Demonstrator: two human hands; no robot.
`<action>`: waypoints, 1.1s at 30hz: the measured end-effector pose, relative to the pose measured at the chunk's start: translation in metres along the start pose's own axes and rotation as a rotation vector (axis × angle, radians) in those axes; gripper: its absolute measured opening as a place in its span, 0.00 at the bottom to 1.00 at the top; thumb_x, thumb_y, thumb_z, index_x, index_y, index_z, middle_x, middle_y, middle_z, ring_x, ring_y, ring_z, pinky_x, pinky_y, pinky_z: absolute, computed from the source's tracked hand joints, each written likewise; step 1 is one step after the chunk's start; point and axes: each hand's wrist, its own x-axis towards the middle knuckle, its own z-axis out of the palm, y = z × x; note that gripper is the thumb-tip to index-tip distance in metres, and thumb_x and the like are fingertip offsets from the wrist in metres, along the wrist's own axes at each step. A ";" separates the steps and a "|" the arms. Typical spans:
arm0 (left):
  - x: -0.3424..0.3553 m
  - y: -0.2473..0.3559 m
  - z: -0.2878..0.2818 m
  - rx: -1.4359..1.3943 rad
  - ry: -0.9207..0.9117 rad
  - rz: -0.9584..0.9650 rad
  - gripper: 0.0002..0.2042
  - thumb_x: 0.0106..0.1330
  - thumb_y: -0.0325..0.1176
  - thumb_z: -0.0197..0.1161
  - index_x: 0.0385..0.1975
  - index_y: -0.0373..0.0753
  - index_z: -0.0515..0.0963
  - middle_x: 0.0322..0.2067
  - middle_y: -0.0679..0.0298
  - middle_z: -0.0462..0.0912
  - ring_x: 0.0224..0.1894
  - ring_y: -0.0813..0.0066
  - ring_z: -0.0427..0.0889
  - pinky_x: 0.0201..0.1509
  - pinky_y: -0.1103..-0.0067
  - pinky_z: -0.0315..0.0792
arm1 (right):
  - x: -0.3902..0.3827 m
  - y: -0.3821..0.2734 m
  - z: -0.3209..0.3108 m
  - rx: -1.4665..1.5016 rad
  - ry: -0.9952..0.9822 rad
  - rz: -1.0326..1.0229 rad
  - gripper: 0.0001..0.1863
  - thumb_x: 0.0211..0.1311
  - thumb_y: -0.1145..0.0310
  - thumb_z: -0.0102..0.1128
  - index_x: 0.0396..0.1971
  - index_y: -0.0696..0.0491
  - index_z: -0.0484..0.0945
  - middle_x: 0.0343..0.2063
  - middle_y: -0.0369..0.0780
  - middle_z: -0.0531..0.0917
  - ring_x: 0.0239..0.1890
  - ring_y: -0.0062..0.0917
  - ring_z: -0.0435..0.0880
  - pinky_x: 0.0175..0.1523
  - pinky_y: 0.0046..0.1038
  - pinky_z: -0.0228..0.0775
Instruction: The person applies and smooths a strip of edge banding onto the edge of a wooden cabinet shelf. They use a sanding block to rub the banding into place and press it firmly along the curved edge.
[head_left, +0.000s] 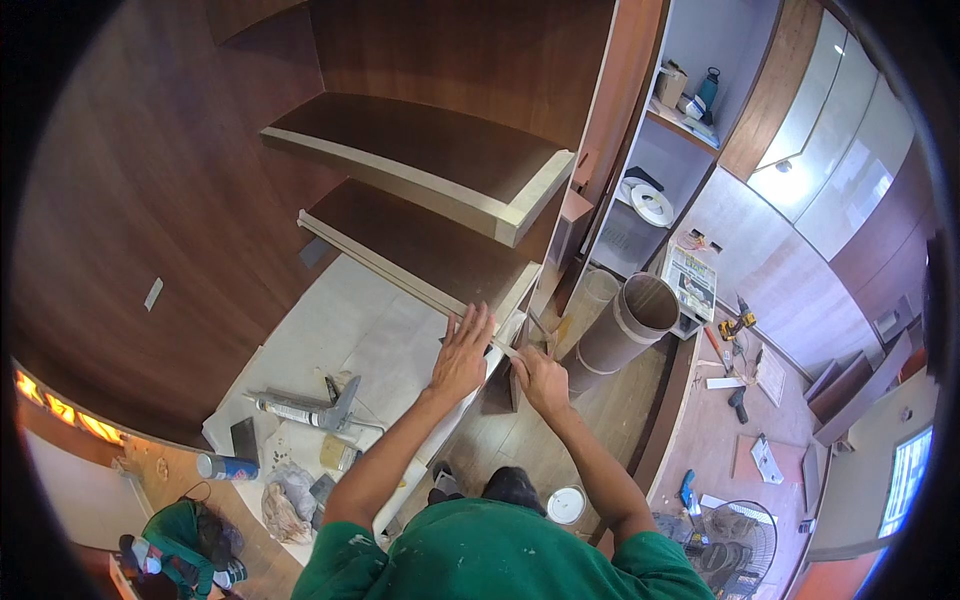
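Observation:
My left hand [458, 356] rests on the pale front edging [385, 265] of the lower brown shelf [420, 240], fingers extended and slightly apart. Just to its right, below the shelf's corner, my right hand [540, 378] has its fingers curled around a narrow pale strip [505, 348]; whether it is a loose strip or a tool is unclear. Above, an upper curved shelf [400, 145] has similar pale edging along its front and right side. Under the shelves lies a pale worktop [310, 320], with a caulking gun [310, 412] to the left of my forearm.
A large brown tube [620, 330] stands at my right. Beyond it, a bench [690, 460] holds a drill [738, 322], hand tools and a wire fan [730, 540]. A blue can [228, 466] and crumpled plastic [285, 500] sit left. A co-worker [175, 545] crouches at lower left.

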 end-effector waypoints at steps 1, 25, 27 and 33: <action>0.008 0.002 0.008 -0.007 -0.030 0.036 0.42 0.58 0.24 0.60 0.78 0.32 0.55 0.79 0.49 0.54 0.82 0.44 0.50 0.84 0.50 0.43 | 0.006 0.009 -0.010 -0.020 0.011 -0.018 0.11 0.72 0.59 0.63 0.43 0.51 0.81 0.35 0.48 0.87 0.37 0.48 0.88 0.40 0.46 0.79; -0.011 -0.044 -0.006 0.053 0.076 -0.106 0.28 0.72 0.42 0.66 0.71 0.45 0.73 0.74 0.64 0.71 0.78 0.61 0.64 0.82 0.57 0.55 | 0.010 0.002 -0.018 0.202 -0.064 -0.167 0.07 0.70 0.64 0.64 0.39 0.51 0.83 0.31 0.45 0.86 0.35 0.44 0.86 0.41 0.44 0.78; -0.013 -0.052 0.004 0.025 0.140 -0.100 0.28 0.69 0.39 0.69 0.69 0.45 0.75 0.73 0.65 0.71 0.77 0.61 0.65 0.81 0.57 0.56 | 0.005 -0.002 -0.011 0.184 -0.052 -0.140 0.07 0.70 0.64 0.64 0.39 0.51 0.83 0.31 0.45 0.86 0.35 0.44 0.86 0.41 0.44 0.78; -0.005 -0.070 0.018 0.042 0.258 -0.013 0.24 0.67 0.40 0.71 0.63 0.46 0.80 0.66 0.66 0.78 0.71 0.62 0.72 0.79 0.51 0.57 | -0.008 -0.022 -0.002 0.076 0.099 -0.114 0.07 0.70 0.63 0.64 0.39 0.51 0.84 0.34 0.45 0.87 0.38 0.45 0.87 0.41 0.45 0.79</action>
